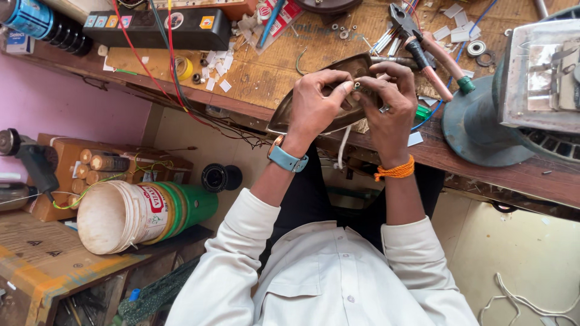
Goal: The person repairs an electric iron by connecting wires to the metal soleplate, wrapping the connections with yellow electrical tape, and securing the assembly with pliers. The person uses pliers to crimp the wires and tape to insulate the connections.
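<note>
Two hands meet over the front edge of a long wooden worktop (272, 75) strewn with paper scraps, washers and wires. At its right end stands the biggest thing on it, a grey-green metal machine (513, 102) on a round base. Below the worktop, to the left, a white plastic bucket (124, 214) lies on its side with a green bucket nested behind it, next to a wooden box of cardboard rolls (103, 163). A black power strip (160, 27) lies along the far left of the worktop, with red and green wires running across it and down over the edge.

The iron soleplate (314, 90), dark, pointed and tarnished, lies tilted at the near edge of the worktop, its tip pointing left; a white cord (342, 148) hangs below it. The left hand (317, 99), with a blue watch at the wrist, is closed over the middle of the soleplate, thumb and forefinger pinched together. The right hand (389, 102), with an orange thread at the wrist, is curled shut against the soleplate's wide end. Between the fingertips of both hands sits a small metal part (356, 86), too small to identify. Red-handled pliers (417, 42) lie just beyond the right hand.
</note>
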